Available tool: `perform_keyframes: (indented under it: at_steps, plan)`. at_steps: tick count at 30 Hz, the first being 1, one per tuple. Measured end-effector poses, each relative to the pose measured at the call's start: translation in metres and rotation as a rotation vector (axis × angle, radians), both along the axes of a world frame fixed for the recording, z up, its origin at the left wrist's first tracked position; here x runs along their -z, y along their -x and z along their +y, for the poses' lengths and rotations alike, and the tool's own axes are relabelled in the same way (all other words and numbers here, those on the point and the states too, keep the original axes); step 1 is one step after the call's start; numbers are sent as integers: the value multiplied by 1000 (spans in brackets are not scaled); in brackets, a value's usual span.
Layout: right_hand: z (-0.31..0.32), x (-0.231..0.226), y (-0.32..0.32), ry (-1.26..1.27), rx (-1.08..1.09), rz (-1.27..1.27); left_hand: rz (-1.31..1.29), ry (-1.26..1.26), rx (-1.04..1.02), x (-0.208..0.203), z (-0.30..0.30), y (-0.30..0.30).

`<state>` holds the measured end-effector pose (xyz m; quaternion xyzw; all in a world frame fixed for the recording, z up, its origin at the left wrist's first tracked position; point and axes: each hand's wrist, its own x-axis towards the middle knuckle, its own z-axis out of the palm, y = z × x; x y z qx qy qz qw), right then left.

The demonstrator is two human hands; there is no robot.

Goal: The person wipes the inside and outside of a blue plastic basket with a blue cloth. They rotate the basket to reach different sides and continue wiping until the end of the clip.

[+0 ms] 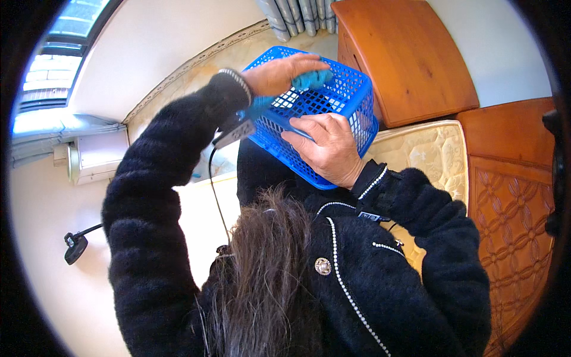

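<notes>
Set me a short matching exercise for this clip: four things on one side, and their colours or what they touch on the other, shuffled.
Column one
1. Left hand
2. Right hand
3. Basket
4. Mattress

Column two
A. Quilted and pale yellow
B. Has a bunched teal cloth against it
C. Blue, with walls full of holes
D. Grips a plastic rim

Right pairs: 1-B, 2-D, 3-C, 4-A
</notes>
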<state>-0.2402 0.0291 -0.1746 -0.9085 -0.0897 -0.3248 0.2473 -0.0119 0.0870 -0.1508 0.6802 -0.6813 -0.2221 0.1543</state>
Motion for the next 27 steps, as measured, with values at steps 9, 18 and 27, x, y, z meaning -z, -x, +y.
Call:
perform_keyframes:
  at_steps: [9, 18, 27]
  plan:
    - [-4, 7, 0, 3, 19, -47, -185, -2, -168, 36, 27, -78]
    - [-2, 6, 1, 40, -18, -45, 170, 98, -238, -24, 113, 31]
    - [-4, 3, -2, 54, 36, -39, -87, 164, -223, 17, 50, -36]
